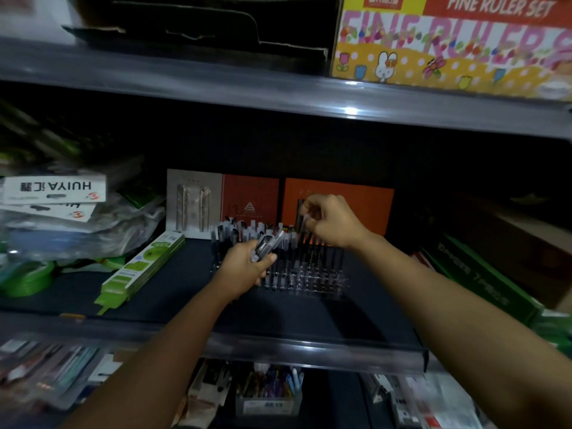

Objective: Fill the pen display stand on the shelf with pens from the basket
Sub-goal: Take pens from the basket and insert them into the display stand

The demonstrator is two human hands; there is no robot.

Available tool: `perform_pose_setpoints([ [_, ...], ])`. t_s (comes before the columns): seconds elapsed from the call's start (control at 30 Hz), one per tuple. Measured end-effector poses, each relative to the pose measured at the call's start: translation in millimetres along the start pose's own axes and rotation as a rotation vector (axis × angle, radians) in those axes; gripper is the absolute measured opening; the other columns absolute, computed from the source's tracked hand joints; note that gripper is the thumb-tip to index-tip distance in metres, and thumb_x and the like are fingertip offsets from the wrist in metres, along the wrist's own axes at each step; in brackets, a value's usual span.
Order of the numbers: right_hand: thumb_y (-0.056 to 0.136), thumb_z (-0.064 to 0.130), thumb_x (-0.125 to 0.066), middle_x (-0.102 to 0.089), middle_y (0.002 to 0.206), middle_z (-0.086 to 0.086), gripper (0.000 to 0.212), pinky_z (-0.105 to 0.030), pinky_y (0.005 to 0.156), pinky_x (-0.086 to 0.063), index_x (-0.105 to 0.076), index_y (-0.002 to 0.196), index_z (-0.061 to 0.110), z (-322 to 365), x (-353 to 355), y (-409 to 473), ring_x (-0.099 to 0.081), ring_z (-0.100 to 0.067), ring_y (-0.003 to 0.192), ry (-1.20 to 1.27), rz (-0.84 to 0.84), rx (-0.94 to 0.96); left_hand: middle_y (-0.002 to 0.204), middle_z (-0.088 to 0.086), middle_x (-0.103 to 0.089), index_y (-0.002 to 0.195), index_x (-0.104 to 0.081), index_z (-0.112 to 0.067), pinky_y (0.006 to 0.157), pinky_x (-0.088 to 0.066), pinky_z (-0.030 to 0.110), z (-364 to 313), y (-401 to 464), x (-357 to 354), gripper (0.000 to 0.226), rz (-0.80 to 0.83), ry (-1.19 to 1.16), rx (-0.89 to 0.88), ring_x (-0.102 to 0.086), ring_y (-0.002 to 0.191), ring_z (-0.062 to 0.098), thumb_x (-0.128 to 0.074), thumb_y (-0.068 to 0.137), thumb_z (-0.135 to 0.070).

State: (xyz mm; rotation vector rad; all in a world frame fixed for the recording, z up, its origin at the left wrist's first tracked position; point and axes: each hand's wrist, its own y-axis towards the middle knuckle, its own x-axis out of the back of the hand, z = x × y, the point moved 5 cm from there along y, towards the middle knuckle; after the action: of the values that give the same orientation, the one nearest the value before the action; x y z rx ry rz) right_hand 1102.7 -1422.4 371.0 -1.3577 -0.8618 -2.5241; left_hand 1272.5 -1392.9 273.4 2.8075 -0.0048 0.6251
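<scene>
Fingers of the left hand (247, 267) are curled round a small bundle of pens (268, 244), whose clear caps stick up and to the right, over the near left corner of the pen display stand (305, 278). Thumb and fingertips of the right hand (332, 221) pinch a single pen (305, 222) held roughly upright above the far right part of the stand. That clear stand sits mid-shelf on the dark shelf board (173, 292), well back from the shelf's front lip (309, 348), with a bare strip of board between the two. Its left and far holes already carry pens; the near right rows look unfilled. Orange display cards (356, 193) stand just behind it. Green packs (142, 267) lie to the left, apart from the stand, and a green box (483, 283) lies at the right. The basket is not in sight.
</scene>
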Motion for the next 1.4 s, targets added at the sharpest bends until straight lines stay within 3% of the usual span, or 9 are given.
perform_pose_setpoints([
  [0.1,0.087,-0.002,-0.056,-0.062,0.076,0.0,0.013,-0.009,0.049,-0.044,-0.064,0.092,0.007,1.9,-1.9,1.2,-0.057,-0.004,0.061,0.0,-0.01,0.004,0.059,0.004,-0.055,0.08,-0.057,-0.016,0.051,-0.048,0.025,-2.1,-2.0,1.1,0.012,-0.001,0.003,-0.007,-0.051,0.047,0.012,-0.06,0.091,-0.018],
  [0.3,0.088,-0.001,-0.056,-0.066,0.08,-0.003,0.012,-0.013,0.053,-0.048,-0.065,0.093,0.007,3.1,-3.4,3.1,-0.062,-0.011,0.068,0.006,-0.003,0.005,0.06,0.003,-0.054,0.092,-0.059,-0.008,0.045,-0.044,0.015,-2.9,-2.4,2.8,0.009,0.003,-0.008,0.005,-0.051,0.041,0.0,-0.059,0.092,-0.017],
  [0.57,0.086,-0.003,-0.057,-0.061,0.074,0.001,0.013,-0.006,0.047,-0.039,-0.063,0.089,0.008,0.3,-1.9,3.3,-0.056,-0.004,0.061,-0.011,0.01,-0.005,0.061,0.003,-0.054,0.096,-0.061,-0.009,0.046,-0.044,0.015,-0.9,-4.3,1.1,0.01,0.005,-0.018,0.013,-0.05,0.045,0.002,-0.059,0.092,-0.017],
  [0.7,0.087,-0.003,-0.057,-0.061,0.075,0.002,0.015,-0.005,0.048,-0.041,-0.062,0.088,0.012,-4.6,-0.6,1.5,-0.057,-0.004,0.063,-0.003,0.015,-0.028,0.061,0.004,-0.054,0.087,-0.059,-0.013,0.047,-0.045,0.018,-0.3,-3.7,0.0,0.006,0.001,-0.025,0.012,-0.05,0.046,0.005,-0.059,0.091,-0.017],
  [0.83,0.087,-0.004,-0.057,-0.059,0.074,0.004,0.016,-0.005,0.048,-0.039,-0.061,0.085,0.012,-6.2,-8.3,0.8,-0.055,-0.001,0.062,0.001,0.048,-0.037,0.061,0.004,-0.054,0.095,-0.061,-0.007,0.049,-0.045,0.022,2.0,-3.9,-1.8,0.012,0.003,-0.023,0.027,-0.051,0.049,0.008,-0.06,0.091,-0.018],
  [0.93,0.087,-0.003,-0.057,-0.062,0.08,-0.001,0.014,-0.012,0.054,-0.044,-0.062,0.086,0.009,-5.8,-17.8,1.8,-0.059,-0.01,0.069,-0.038,0.107,-0.032,0.061,0.004,-0.055,0.092,-0.06,-0.006,0.049,-0.045,0.022,1.2,-4.1,-2.5,0.012,0.008,-0.014,0.022,-0.051,0.048,0.008,-0.06,0.091,-0.018],
  [1.07,0.084,-0.006,-0.055,-0.06,0.086,-0.002,0.023,-0.038,0.074,-0.056,-0.057,0.084,0.017,-10.0,-30.8,1.7,-0.061,-0.019,0.081,-0.061,0.194,-0.071,0.061,0.005,-0.055,0.088,-0.058,-0.005,0.049,-0.044,0.021,0.9,-3.8,-1.2,0.013,0.005,-0.016,0.023,-0.051,0.048,0.009,-0.06,0.091,-0.017],
  [1.17,0.081,-0.003,-0.054,-0.06,0.09,-0.003,0.029,-0.056,0.081,-0.053,-0.053,0.08,0.026,-16.3,-38.8,-0.8,-0.061,-0.024,0.087,-0.092,0.231,-0.122,0.061,0.004,-0.054,0.083,-0.057,-0.008,0.047,-0.044,0.019,1.8,-4.1,-0.5,0.011,0.001,-0.012,0.033,-0.051,0.049,0.008,-0.06,0.091,-0.016],
  [1.4,0.086,-0.008,-0.056,-0.064,0.091,-0.007,0.017,-0.042,0.078,-0.057,-0.061,0.09,0.008,-12.4,-37.8,2.8,-0.064,-0.021,0.086,-0.097,0.224,-0.038,0.061,0.003,-0.057,0.084,-0.059,-0.009,0.049,-0.044,0.02,4.1,-3.7,0.5,0.012,0.002,-0.017,0.042,-0.053,0.047,0.009,-0.06,0.091,-0.019],
])
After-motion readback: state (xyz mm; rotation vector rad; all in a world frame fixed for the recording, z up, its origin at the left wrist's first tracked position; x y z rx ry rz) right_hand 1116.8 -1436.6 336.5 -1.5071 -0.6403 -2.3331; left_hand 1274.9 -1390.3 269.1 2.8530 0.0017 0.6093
